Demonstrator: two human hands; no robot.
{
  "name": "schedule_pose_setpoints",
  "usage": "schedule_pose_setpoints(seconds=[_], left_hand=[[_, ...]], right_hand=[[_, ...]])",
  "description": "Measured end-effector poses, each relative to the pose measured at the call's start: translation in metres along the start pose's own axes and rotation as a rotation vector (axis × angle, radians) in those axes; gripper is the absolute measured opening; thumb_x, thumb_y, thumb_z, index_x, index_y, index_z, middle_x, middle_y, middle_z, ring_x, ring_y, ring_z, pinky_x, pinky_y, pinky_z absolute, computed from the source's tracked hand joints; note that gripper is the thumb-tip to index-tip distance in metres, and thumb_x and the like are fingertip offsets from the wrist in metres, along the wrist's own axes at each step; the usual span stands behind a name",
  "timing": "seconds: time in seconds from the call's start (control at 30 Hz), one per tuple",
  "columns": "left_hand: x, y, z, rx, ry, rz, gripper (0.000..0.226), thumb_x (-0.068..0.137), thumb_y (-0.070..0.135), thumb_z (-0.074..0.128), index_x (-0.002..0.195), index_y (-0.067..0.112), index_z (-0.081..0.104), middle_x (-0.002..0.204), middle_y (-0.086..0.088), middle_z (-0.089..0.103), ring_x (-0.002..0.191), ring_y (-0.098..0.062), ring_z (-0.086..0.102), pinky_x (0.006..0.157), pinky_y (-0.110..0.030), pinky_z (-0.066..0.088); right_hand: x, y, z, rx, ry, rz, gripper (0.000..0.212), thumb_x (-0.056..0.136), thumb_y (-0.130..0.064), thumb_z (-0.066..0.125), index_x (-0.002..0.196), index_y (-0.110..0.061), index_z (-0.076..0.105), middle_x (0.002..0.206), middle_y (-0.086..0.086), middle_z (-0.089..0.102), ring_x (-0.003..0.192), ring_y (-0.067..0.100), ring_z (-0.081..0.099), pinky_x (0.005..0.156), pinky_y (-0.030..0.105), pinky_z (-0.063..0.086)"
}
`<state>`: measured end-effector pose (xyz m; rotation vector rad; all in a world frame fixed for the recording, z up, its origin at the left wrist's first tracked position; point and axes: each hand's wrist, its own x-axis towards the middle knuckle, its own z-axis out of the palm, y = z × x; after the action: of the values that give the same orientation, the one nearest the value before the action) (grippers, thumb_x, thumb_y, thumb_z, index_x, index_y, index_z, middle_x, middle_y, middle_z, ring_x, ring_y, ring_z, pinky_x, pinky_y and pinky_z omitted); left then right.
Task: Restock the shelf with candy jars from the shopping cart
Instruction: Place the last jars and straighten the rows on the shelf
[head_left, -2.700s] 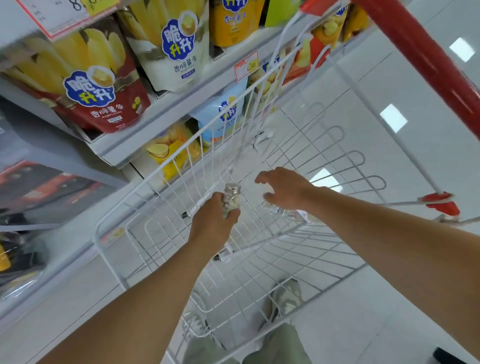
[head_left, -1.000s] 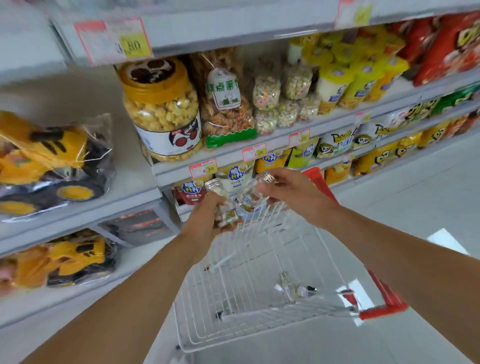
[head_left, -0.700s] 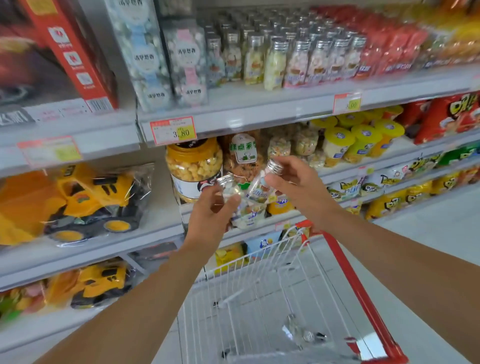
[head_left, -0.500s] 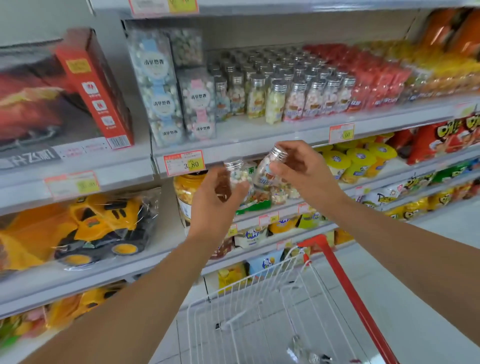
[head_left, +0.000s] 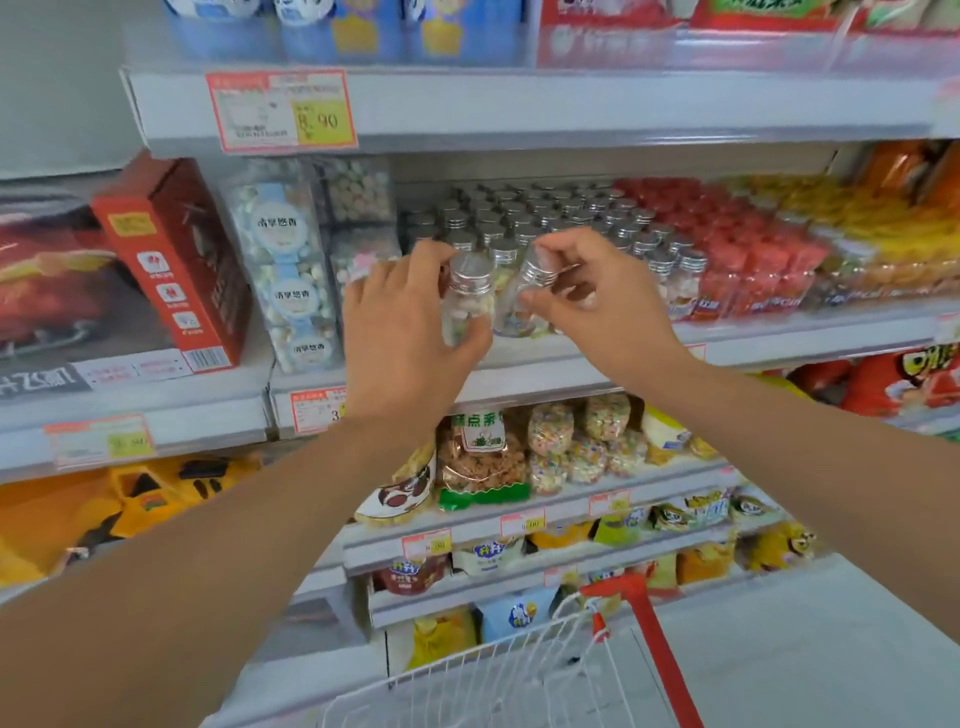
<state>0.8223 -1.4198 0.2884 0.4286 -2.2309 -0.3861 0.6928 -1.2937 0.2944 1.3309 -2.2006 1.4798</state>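
1. The left jar (head_left: 467, 306), small and clear with a silver screw cap, is gripped pretty much upright by the left hand (head_left: 400, 343). The thumb is curled round its lower front and the fingers (head_left: 431, 254) are wrapped behind it near the cap.
2. The right jar (head_left: 522, 301) is pinched by the right hand (head_left: 608, 306), with the thumb laid across the front. It's tilted so the cap leans right.
3. Both jars are held just beside each other, over the front edge of the shelf (head_left: 779, 332).
4. Pale mixed candy pieces can be seen in the left jar; the right one's contents are too blurred to tell.
5. Behind them, the shelf is packed with rows of stocked jars (head_left: 566, 213) with the same caps.
6. Only a corner of the shopping cart (head_left: 498, 680) is seen at the bottom.
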Motion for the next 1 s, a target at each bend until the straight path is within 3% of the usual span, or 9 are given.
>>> schedule_pose_setpoints(seconds=[0.07,0.13,0.17,0.27,0.37,0.5,0.63,0.83,1.0], left_hand=[[0.009,-0.003,0.006,0.189,0.068,0.007,0.051,0.078,0.043,0.069,0.119,0.017,0.052,0.101,-0.002,0.055,0.113,-0.028,0.043,0.098,-0.04,0.027],[0.016,-0.008,0.01,0.275,0.104,0.025,0.051,0.074,0.041,0.073,0.113,0.013,0.056,0.104,-0.013,0.057,0.115,-0.031,0.041,0.098,-0.045,0.026],[0.019,-0.011,0.013,0.319,0.105,0.04,0.049,0.073,0.04,0.073,0.109,0.012,0.057,0.103,-0.015,0.057,0.115,-0.032,0.041,0.098,-0.045,0.025],[0.028,-0.017,0.019,0.503,0.04,0.092,0.048,0.071,0.044,0.069,0.105,0.012,0.058,0.1,-0.012,0.061,0.116,-0.033,0.042,0.098,-0.043,0.017],[0.036,-0.018,0.022,0.627,-0.04,0.117,0.046,0.07,0.047,0.069,0.102,0.014,0.063,0.108,-0.008,0.062,0.125,-0.032,0.035,0.103,-0.045,0.012],[0.043,-0.021,0.022,0.727,-0.054,0.116,0.043,0.066,0.052,0.075,0.095,0.02,0.071,0.131,-0.008,0.048,0.129,-0.03,0.016,0.104,-0.049,0.006],[0.049,-0.022,0.022,0.797,-0.066,0.071,0.045,0.063,0.055,0.079,0.094,0.022,0.073,0.139,-0.014,0.037,0.133,-0.034,0.01,0.107,-0.053,0.004],[0.056,-0.025,0.026,0.87,-0.072,0.048,0.049,0.066,0.057,0.076,0.098,0.02,0.072,0.144,-0.012,0.031,0.134,-0.035,0.009,0.108,-0.055,0.006],[0.052,-0.026,0.029,0.873,-0.041,0.041,0.049,0.067,0.047,0.079,0.103,0.015,0.069,0.142,-0.016,0.035,0.133,-0.035,0.013,0.108,-0.055,0.012]], right_hand=[[0.01,0.007,0.001,-0.04,-0.009,-0.067,0.03,0.08,-0.02,0.077,0.105,-0.014,0.062,0.091,-0.005,0.062,0.081,-0.003,0.055,0.08,0.011,0.04],[0.02,0.012,0.004,-0.146,-0.018,-0.123,0.031,0.078,-0.031,0.078,0.103,-0.019,0.063,0.092,-0.012,0.062,0.097,0.005,0.056,0.093,0.025,0.036],[0.026,0.015,0.007,-0.226,-0.017,-0.14,0.033,0.076,-0.037,0.078,0.102,-0.023,0.064,0.094,-0.015,0.062,0.104,0.009,0.054,0.094,0.03,0.029],[0.039,0.025,0.015,-0.375,-0.034,-0.207,0.039,0.071,-0.048,0.078,0.102,-0.027,0.067,0.101,-0.014,0.063,0.115,0.011,0.048,0.084,0.026,0.016],[0.045,0.031,0.022,-0.44,-0.072,-0.237,0.043,0.07,-0.054,0.076,0.103,-0.028,0.068,0.113,-0.008,0.062,0.125,0.014,0.04,0.085,0.029,0.014],[0.051,0.034,0.028,-0.542,-0.067,-0.247,0.045,0.068,-0.059,0.074,0.103,-0.031,0.071,0.132,-0.006,0.052,0.137,0.023,0.025,0.092,0.035,0.013],[0.059,0.038,0.031,-0.592,-0.05,-0.245,0.044,0.068,-0.063,0.071,0.1,-0.033,0.073,0.146,0.0,0.041,0.14,0.027,0.019,0.099,0.039,0.01],[0.071,0.039,0.042,-0.671,-0.023,-0.286,0.043,0.069,-0.063,0.07,0.102,-0.035,0.075,0.141,0.004,0.047,0.136,0.029,0.025,0.1,0.044,0.014],[0.073,0.044,0.047,-0.692,-0.006,-0.3,0.041,0.072,-0.059,0.071,0.105,-0.035,0.074,0.136,0.005,0.05,0.134,0.029,0.03,0.098,0.043,0.014]])
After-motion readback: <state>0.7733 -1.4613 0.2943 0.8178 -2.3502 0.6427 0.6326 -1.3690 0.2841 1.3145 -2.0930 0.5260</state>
